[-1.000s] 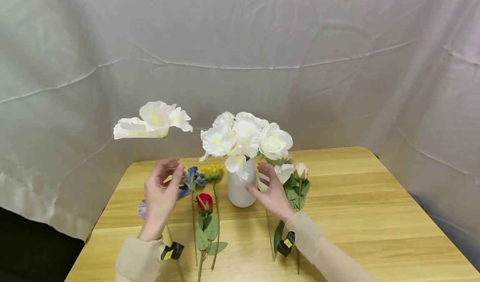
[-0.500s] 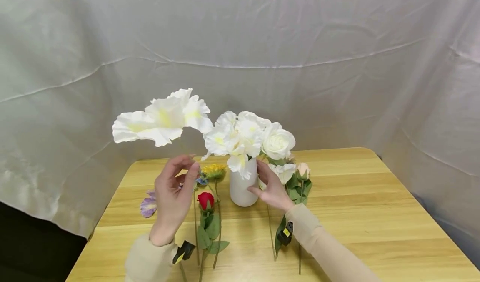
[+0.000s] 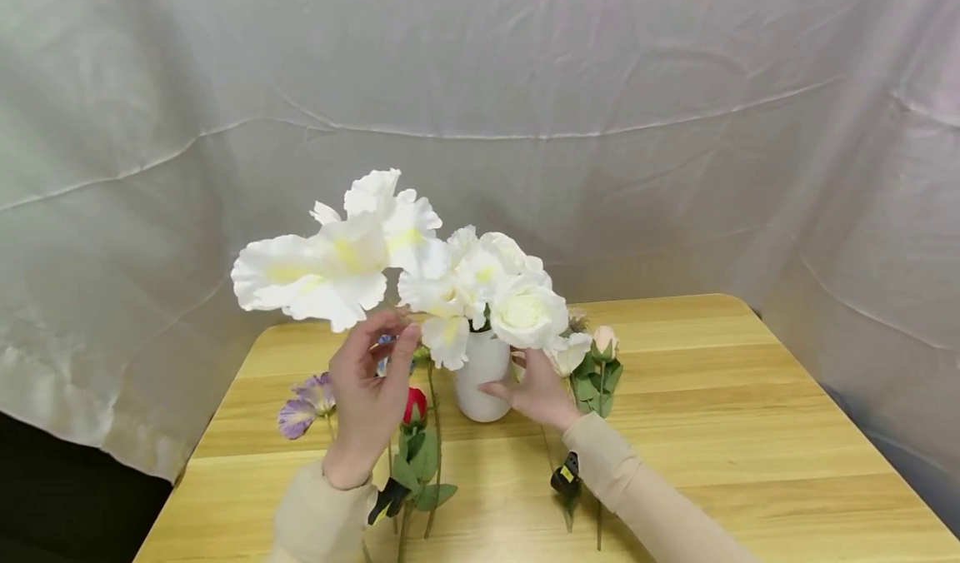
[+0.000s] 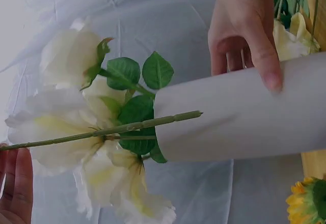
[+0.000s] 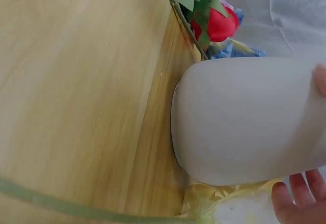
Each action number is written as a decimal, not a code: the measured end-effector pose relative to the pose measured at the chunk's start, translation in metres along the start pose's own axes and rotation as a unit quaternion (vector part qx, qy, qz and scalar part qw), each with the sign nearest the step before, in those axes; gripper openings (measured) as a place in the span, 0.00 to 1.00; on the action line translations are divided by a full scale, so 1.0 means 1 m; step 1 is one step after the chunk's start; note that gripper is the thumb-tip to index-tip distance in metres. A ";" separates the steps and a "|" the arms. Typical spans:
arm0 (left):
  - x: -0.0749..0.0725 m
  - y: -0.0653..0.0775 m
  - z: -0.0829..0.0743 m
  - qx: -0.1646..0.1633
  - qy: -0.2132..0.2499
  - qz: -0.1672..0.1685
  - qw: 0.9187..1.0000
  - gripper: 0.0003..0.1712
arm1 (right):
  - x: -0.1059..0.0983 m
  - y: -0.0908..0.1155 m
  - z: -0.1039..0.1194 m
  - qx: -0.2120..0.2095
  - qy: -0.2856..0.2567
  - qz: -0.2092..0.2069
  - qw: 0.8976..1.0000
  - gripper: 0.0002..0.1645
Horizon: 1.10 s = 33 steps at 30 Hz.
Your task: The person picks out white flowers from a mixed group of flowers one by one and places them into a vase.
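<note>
My left hand (image 3: 371, 388) pinches the thin green stem (image 4: 112, 131) of a white iris (image 3: 337, 263) with yellow-marked petals. In the left wrist view the stem's cut end lies across the view of the vase's mouth; whether it touches cannot be told. My right hand (image 3: 540, 392) grips the side of a white vase (image 3: 480, 384), its thumb on the near face and the fingers behind. The vase stands on the table holding white flowers, among them a white rose (image 3: 528, 311) and a white iris (image 3: 446, 296) with a drooping petal.
On the wooden table (image 3: 720, 430), a red rose (image 3: 415, 406), a purple flower (image 3: 307, 405) and a yellow sunflower (image 4: 308, 201) lie left of the vase. To its right lie a pale pink rose (image 3: 604, 342) and a white flower (image 3: 568, 353). Grey cloth (image 3: 480, 63) hangs behind.
My left hand has moved right with the iris, bringing its bloom up against the vase's flowers. My right hand has closed on the vase, and the bouquet has turned, its rose swinging left and nearer.
</note>
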<state>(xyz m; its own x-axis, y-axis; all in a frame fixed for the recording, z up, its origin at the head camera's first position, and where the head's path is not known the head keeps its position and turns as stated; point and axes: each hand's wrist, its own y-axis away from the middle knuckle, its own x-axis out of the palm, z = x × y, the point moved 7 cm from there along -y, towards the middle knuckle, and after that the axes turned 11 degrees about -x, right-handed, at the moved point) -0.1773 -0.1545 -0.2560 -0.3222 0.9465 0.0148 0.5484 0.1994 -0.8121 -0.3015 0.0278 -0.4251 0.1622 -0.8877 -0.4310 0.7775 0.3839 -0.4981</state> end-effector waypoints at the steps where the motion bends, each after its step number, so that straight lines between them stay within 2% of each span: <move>1: 0.001 0.000 -0.001 0.005 0.000 -0.003 1.000 0.08 | 0.000 -0.001 0.006 -0.003 -0.005 -0.002 1.000 0.52; 2: 0.003 0.001 -0.002 0.008 0.000 -0.007 1.000 0.07 | 0.000 -0.001 0.012 -0.006 -0.006 -0.003 1.000 0.52; 6: 0.008 0.003 -0.007 0.013 -0.002 -0.018 1.000 0.02 | 0.004 -0.001 0.014 -0.036 0.006 -0.011 0.999 0.50; 9: 0.011 0.005 -0.012 0.028 0.020 -0.024 0.999 0.05 | 0.007 0.000 0.003 -0.051 0.016 -0.014 0.998 0.49; 13: 0.011 0.008 -0.022 0.066 0.052 -0.041 0.996 0.10 | 0.007 0.000 0.005 -0.051 0.010 -0.014 0.999 0.49; 22: 0.007 0.007 -0.038 0.141 0.082 -0.091 0.982 0.10 | 0.007 -0.001 0.003 -0.032 0.009 -0.011 0.999 0.49; 25: 0.008 0.005 -0.040 0.143 0.097 -0.088 0.981 0.12 | 0.007 0.000 0.004 -0.036 0.007 -0.008 0.999 0.49; 33: 0.012 -0.002 -0.035 0.115 0.123 -0.051 0.984 0.13 | 0.007 0.001 0.005 -0.035 -0.004 -0.010 0.999 0.47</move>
<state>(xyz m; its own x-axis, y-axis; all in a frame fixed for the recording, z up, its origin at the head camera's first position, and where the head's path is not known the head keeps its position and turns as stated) -0.1551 -0.1349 -0.2336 -0.1541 0.9631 0.2206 0.3238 0.2601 -0.9097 -0.2970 0.0210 -0.4247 0.1528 -0.8973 -0.4141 0.7365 0.3828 -0.5577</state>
